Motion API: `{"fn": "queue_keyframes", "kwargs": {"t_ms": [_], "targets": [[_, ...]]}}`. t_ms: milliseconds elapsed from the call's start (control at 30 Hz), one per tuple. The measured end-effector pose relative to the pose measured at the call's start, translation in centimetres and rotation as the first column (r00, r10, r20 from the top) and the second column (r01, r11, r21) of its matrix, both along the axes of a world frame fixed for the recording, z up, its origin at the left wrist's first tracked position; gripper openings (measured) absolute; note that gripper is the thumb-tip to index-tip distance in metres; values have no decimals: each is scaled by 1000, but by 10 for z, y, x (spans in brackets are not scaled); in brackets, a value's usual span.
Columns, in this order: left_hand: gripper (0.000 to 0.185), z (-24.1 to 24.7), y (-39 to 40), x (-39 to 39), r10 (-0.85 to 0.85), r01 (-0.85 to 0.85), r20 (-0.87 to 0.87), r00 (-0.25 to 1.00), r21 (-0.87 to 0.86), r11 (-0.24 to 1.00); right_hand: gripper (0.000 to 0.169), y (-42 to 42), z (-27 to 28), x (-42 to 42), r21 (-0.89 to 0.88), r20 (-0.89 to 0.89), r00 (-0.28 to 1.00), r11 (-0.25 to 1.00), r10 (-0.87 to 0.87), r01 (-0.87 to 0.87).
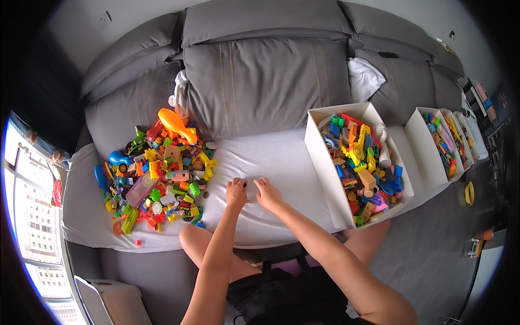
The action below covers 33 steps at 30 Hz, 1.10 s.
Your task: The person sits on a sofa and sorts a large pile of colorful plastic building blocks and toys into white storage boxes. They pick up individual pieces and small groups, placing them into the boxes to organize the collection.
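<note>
My left hand (236,193) is low over the white sheet (276,154), its fingers curled around a small dark piece (245,185) that shows beside the thumb. Close by on the right, my right hand (268,196) has its fingertips at a small greyish piece (256,177); whether it grips that piece is too small to tell. A little pale piece (249,201) with dark marks lies on the sheet between my wrists. To the left spreads a heap of mixed toys (162,174), with an orange plastic bowling pin (176,124) on top.
A white box (325,174) full of toys stands to my right, tilted. Beyond it are more white boxes (424,158) with small toys. The grey sofa backrest (268,81) rises behind the sheet. One red piece (137,242) lies near the sheet's front edge.
</note>
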<state>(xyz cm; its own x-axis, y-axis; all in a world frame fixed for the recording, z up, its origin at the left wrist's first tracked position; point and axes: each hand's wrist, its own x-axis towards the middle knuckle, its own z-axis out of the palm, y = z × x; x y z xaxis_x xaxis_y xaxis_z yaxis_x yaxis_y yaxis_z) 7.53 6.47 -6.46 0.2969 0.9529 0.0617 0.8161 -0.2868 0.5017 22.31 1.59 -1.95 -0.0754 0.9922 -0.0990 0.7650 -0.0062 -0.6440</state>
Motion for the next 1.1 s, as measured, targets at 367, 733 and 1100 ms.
{"fn": "queue_keyframes", "kwargs": {"t_ms": [367, 733, 1100], "targets": [[21, 13, -67, 10, -69, 79, -107, 992, 94, 992, 12, 13, -62, 4, 146, -122, 993, 989, -3, 20], [18, 2, -89, 36, 769, -264, 589, 248, -723, 638, 12, -96, -26, 31, -170, -472, 779, 910, -412, 378], [33, 168, -81, 261, 331, 489, 932, -150, -221, 844, 24, -116, 160, 174, 623, -390, 849, 576, -357, 529]]}}
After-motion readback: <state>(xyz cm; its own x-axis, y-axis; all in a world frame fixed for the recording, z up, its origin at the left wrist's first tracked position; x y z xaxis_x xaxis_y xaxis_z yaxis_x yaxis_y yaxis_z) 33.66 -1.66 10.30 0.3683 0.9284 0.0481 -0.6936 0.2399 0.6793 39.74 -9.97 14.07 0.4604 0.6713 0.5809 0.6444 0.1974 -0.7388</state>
